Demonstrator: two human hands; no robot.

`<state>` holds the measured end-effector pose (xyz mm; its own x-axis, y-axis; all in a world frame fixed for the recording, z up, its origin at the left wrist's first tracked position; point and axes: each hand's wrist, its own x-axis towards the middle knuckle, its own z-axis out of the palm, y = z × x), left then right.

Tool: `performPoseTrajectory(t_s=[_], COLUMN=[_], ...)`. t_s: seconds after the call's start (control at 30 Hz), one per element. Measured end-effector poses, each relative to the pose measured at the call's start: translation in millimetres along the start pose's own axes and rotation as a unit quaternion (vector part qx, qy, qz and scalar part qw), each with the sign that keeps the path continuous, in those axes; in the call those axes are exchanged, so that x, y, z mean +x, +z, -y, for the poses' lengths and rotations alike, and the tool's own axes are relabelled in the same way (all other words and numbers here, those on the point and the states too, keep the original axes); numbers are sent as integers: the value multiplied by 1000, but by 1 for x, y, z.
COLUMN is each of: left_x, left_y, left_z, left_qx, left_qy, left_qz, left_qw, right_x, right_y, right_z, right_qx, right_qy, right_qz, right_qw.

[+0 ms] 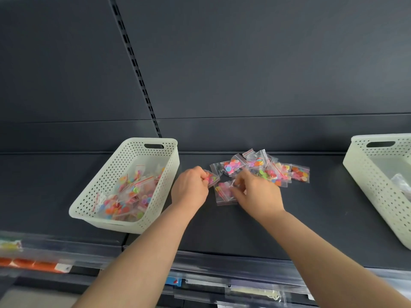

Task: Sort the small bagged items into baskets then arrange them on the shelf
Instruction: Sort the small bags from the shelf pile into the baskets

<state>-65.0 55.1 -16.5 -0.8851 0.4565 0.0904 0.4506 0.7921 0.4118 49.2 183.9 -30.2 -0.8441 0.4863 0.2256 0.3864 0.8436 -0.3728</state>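
A pile of small clear bags of coloured buttons (266, 168) lies on the dark shelf (244, 230), middle right. My left hand (191, 187) pinches one small button bag (212, 179) at the pile's left edge. My right hand (255, 192) grips another button bag (223, 194) lying flat just in front of the pile. A white perforated basket (160, 174) stands tilted to the left of my hands, holding several button bags (129, 198). A second white basket (364, 176) sits at the right edge, with a clear bag (402, 185) partly visible inside.
The shelf's dark back panel (244, 63) rises behind the pile, with a slotted upright (138, 74). Clear price-strip rails (222, 265) run along the shelf's front edge. Orange packs (33, 264) and other goods show on the lower level.
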Motion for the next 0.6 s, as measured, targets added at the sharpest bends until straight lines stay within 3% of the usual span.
performPoseTrajectory(t_s=[0.1,0.3,0.5,0.6], left_x=[-2,-4,-7,-7], left_y=[-1,-4,1,-2], left_z=[1,6,0,-3], left_qx=[-3,-7,-7,-12], left_qy=[-5,-16,-21,-13], left_qz=[-7,-10,2,1], left_qw=[1000,1000,1000,1000], right_x=[-2,-6,-4,0], right_y=[8,9,-3,-1], right_z=[7,11,5,10], right_qx=[8,-32,-82,-58], right_qy=[-49,-19,-15,-37], right_qz=[9,83,52,106], right_qw=[999,996,995,992])
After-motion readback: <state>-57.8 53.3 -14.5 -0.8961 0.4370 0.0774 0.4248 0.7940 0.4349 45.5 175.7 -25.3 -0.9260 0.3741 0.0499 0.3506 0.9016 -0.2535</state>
